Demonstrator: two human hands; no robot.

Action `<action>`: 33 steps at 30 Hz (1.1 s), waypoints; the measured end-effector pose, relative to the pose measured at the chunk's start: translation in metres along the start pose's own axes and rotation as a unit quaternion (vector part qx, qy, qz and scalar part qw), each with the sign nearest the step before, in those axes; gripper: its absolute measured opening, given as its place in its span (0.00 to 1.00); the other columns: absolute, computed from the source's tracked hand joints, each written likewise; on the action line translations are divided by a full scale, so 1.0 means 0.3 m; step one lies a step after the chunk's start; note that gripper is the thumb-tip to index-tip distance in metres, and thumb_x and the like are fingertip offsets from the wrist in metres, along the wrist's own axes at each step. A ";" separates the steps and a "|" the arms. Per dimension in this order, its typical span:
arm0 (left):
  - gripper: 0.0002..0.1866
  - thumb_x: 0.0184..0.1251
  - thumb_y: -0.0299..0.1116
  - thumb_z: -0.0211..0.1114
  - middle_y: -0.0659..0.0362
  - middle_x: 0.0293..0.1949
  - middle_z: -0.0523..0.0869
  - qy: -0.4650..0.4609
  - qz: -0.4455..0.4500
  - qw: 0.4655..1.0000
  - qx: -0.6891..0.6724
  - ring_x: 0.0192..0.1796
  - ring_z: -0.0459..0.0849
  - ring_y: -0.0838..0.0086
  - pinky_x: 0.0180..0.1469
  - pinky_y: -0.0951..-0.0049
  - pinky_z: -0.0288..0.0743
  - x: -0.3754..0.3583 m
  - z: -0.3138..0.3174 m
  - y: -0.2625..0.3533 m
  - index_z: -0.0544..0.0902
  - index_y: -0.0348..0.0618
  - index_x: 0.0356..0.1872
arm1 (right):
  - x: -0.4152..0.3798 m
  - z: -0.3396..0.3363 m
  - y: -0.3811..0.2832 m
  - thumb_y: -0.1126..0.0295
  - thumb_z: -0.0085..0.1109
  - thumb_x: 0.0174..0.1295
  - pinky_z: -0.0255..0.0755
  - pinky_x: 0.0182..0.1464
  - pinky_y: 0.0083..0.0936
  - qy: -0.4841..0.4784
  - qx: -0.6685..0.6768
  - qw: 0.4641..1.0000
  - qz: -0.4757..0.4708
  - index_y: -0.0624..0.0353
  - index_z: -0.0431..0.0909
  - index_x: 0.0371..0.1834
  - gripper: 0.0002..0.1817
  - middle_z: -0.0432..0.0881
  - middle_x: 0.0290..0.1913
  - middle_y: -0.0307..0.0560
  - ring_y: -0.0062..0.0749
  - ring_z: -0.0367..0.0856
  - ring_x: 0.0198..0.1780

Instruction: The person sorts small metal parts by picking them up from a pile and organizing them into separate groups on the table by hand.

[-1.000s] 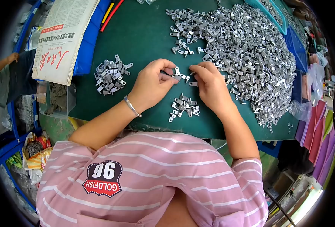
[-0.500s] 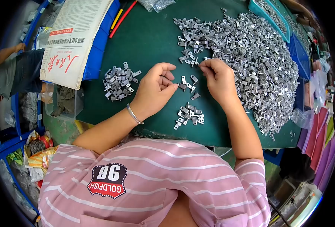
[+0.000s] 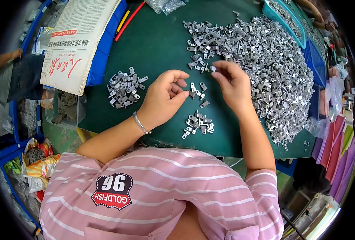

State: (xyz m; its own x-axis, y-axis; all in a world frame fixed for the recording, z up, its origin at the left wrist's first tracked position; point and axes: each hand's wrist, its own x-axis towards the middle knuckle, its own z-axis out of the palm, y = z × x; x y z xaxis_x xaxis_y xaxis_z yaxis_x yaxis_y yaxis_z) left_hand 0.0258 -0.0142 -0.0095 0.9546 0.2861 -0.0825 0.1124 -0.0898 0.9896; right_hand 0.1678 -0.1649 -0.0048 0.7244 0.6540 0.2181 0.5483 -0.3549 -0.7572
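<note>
My right hand (image 3: 234, 82) pinches a small metal bracket (image 3: 213, 69) between thumb and fingertips, at the left edge of a large heap of such brackets (image 3: 265, 68). My left hand (image 3: 165, 94) rests over the green table with fingers loosely curled and the thumb apart from the index finger. Right by its thumb tip lies a bracket (image 3: 192, 94), one of several loose ones (image 3: 202, 95) between my hands. Closer to me is a small cluster of brackets (image 3: 197, 123). Left of my left hand sits another pile (image 3: 126, 88).
A newspaper (image 3: 71, 48) covers a blue bin (image 3: 101, 52) at the left, with a red pen (image 3: 129, 22) and a yellow pen (image 3: 123, 21) beside it. A teal basket (image 3: 301, 38) of parts borders the heap. Another person (image 3: 25, 76) stands at far left.
My right hand has lifted slightly away from the heap's edge, with a bracket now showing at its fingertips. My left hand's index finger has dropped a little.
</note>
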 end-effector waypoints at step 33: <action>0.06 0.62 0.22 0.60 0.53 0.34 0.83 0.023 -0.119 0.972 -0.201 0.34 0.84 0.73 0.38 0.78 0.80 -0.018 -0.009 -0.002 0.77 0.32 0.38 | -0.002 0.024 0.044 0.79 0.54 0.47 0.69 0.43 0.34 -0.015 -0.262 0.946 -0.188 0.61 0.76 0.36 0.11 0.76 0.40 0.48 0.43 0.73 0.41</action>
State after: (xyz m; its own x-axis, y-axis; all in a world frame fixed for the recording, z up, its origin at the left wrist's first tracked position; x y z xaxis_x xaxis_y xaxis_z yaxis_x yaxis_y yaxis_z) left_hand 0.0199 -0.0132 -0.0094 0.9002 0.2965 -0.3190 0.2037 0.3609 0.9101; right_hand 0.1715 -0.1652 -0.0193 0.4293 0.8155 0.3881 0.9026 -0.3714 -0.2177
